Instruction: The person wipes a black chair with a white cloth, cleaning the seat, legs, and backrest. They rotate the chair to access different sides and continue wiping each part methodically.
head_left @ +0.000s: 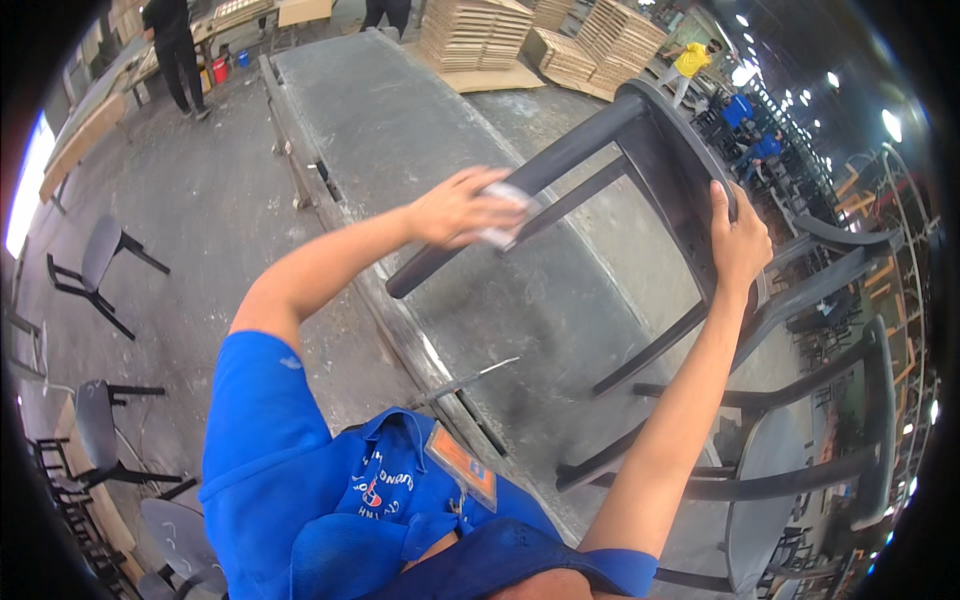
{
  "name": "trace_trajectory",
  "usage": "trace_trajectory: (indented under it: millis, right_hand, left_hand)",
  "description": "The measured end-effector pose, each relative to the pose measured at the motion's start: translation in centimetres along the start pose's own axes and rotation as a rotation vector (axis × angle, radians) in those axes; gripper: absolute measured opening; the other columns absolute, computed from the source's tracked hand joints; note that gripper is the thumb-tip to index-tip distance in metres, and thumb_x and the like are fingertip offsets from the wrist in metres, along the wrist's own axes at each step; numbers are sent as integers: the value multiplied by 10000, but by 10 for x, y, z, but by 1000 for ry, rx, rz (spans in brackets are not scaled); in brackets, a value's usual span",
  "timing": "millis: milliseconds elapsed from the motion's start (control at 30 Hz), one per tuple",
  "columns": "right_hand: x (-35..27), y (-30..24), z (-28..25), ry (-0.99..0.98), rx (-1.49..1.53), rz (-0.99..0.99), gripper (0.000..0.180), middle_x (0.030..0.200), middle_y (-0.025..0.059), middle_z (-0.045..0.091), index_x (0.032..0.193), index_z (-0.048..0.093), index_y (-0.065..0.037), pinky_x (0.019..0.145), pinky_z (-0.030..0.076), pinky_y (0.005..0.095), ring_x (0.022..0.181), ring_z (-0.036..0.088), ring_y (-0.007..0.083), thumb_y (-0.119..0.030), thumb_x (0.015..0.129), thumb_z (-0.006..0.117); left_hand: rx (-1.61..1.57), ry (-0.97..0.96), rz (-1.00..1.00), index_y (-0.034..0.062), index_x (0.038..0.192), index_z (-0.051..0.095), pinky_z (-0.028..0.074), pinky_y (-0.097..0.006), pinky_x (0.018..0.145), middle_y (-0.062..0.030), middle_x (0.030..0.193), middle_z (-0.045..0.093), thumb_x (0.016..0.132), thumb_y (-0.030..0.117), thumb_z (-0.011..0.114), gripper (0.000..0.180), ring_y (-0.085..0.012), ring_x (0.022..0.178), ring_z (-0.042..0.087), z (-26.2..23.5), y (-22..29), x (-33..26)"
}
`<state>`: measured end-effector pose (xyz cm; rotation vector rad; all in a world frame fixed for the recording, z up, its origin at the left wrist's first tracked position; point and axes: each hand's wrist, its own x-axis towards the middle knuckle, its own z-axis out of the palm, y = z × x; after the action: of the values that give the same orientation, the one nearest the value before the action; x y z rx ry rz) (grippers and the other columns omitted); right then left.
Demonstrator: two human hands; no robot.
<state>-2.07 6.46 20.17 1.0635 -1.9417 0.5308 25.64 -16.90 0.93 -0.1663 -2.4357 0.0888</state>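
A dark grey wooden chair (676, 190) is tilted on its side over the long grey work surface, its legs pointing left toward me. My left hand (468, 208) is wrapped around one chair leg, pressing a whitish pad or folded cloth (507, 215) against it. Motion blurs the fingers and the pad, so its exact kind is unclear. At the other end, my right hand (740, 238) grips the chair's curved edge, with the thumb on the near face and the fingers partly hidden behind.
The grey work surface (380, 120) has a metal side rail. More dark chairs stand close at right (770, 470) and on the floor at left (100, 250). Stacked wooden slats (475, 35) lie beyond. Several people are farther off, one in a yellow shirt (690, 60).
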Motion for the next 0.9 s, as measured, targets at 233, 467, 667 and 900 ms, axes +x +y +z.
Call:
trace_trajectory:
  millis: [233,467,667,900]
  right_hand:
    - [-9,-15,-8,25,-17,22,484,819,111,703,1013,716,-186,651,525,424,762,684,326,-609,851,548]
    - [-15,-20,-13,107,36,-20,460,803,83,700,980,715,-147,584,503,392,709,679,297,-568,849,584]
    - [-16,-24,-11,135,-13,-22,459,806,100,699,972,715,-135,598,509,404,725,680,309,-559,838,599]
    - [-28,-31,-12,230,46,-62,433,764,57,682,908,704,-100,562,493,376,655,658,279,-516,798,659]
  left_hand:
    - [156,-124,231,347,1335,509,236,-500,1136,122,1446,430,830,452,626,529,-293,1344,351,-15,-4,-48]
    - [-108,338,-187,259,1329,525,385,-429,1039,-19,1441,450,871,214,616,469,-282,1219,499,-19,-4,129]
    - [-83,644,-495,139,1341,511,489,-369,908,-94,1353,530,831,112,653,530,-320,1089,586,-2,55,77]
    - [74,615,-568,84,1347,481,513,-391,794,-124,1200,612,877,245,634,519,-320,971,618,-16,29,163]
